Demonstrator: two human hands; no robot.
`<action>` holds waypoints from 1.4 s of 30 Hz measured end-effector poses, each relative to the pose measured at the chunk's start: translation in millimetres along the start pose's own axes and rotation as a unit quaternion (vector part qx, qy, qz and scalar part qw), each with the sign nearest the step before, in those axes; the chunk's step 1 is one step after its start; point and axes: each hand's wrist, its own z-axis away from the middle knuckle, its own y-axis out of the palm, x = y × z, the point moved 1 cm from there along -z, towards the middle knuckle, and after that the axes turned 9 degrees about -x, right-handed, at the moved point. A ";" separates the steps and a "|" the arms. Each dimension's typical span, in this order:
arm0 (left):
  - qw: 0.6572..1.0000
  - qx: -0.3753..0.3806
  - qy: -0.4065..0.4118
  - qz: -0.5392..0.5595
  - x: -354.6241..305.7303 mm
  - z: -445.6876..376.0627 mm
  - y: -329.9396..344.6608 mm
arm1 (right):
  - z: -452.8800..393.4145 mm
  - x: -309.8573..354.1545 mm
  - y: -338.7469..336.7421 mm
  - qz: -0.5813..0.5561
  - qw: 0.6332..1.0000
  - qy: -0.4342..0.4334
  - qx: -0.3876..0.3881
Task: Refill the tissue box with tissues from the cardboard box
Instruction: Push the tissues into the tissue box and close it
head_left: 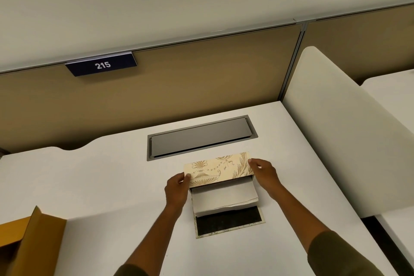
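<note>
A cream tissue box with gold ornament (218, 169) stands on the white desk (100, 186), its near flap (228, 222) folded down flat with a black inner face. A stack of white tissues (224, 197) sticks out of the open side toward me. My left hand (177, 188) grips the box's left end and my right hand (264, 173) grips its right end. The brown cardboard box (29, 244) sits at the lower left corner, one flap up; its inside is hidden.
A grey cable hatch (201, 136) is set into the desk just behind the tissue box. A tan partition with a sign reading 215 (102, 65) runs along the back. A white side divider (336, 130) borders the desk on the right.
</note>
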 end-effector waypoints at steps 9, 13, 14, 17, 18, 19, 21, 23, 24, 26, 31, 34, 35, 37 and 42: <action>0.999 -0.014 0.029 -0.033 7.4 -1.8 -1.2 | 6.3 -6.6 5.8 0.031 0.999 -0.026 -0.020; 0.999 -0.009 0.035 -0.028 8.6 1.6 -5.7 | 12.8 -8.9 2.6 0.024 0.999 -0.036 -0.026; 0.999 -0.007 0.035 -0.027 9.7 2.9 -6.6 | 14.8 -9.6 1.7 0.024 0.999 -0.036 -0.028; 0.999 -0.004 0.038 -0.025 12.5 9.1 -10.6 | 22.6 -11.7 -1.6 0.025 0.998 -0.040 -0.031; 0.999 -0.002 0.040 -0.025 13.3 11.3 -12.3 | 25.4 -12.7 -2.9 0.026 0.998 -0.043 -0.032; 0.999 0.000 0.042 -0.025 14.4 12.8 -13.7 | 27.8 -13.9 -3.9 0.028 0.998 -0.045 -0.033; 0.999 0.003 0.046 -0.030 16.9 18.4 -16.7 | 34.7 -17.4 -6.3 0.032 0.998 -0.051 -0.035; 0.999 0.001 0.043 -0.031 19.2 25.6 -19.6 | 42.5 -21.4 -8.1 0.039 0.997 -0.056 -0.036; 0.999 -0.001 0.039 -0.031 20.8 29.5 -21.0 | 46.9 -23.7 -8.8 0.041 0.997 -0.057 -0.036; 0.999 -0.005 0.036 -0.036 24.9 36.6 -23.1 | 55.0 -29.6 -9.9 0.045 0.997 -0.058 -0.036; 0.997 0.011 0.041 -0.059 42.2 55.6 -28.3 | 76.2 -51.3 -15.1 0.059 0.996 -0.060 -0.031; 0.996 0.019 0.043 -0.079 51.2 64.5 -28.5 | 85.0 -64.2 -16.4 0.070 0.996 -0.058 -0.026; 0.995 0.020 0.044 -0.087 53.7 67.5 -28.4 | 87.7 -67.7 -16.6 0.073 0.996 -0.053 -0.023; 0.993 0.019 0.048 -0.104 59.3 72.5 -28.4 | 92.4 -73.8 -17.1 0.078 0.996 -0.049 -0.020; 0.989 0.014 0.063 -0.131 72.3 83.5 -27.7 | 99.2 -85.7 -18.2 0.097 0.994 -0.047 -0.012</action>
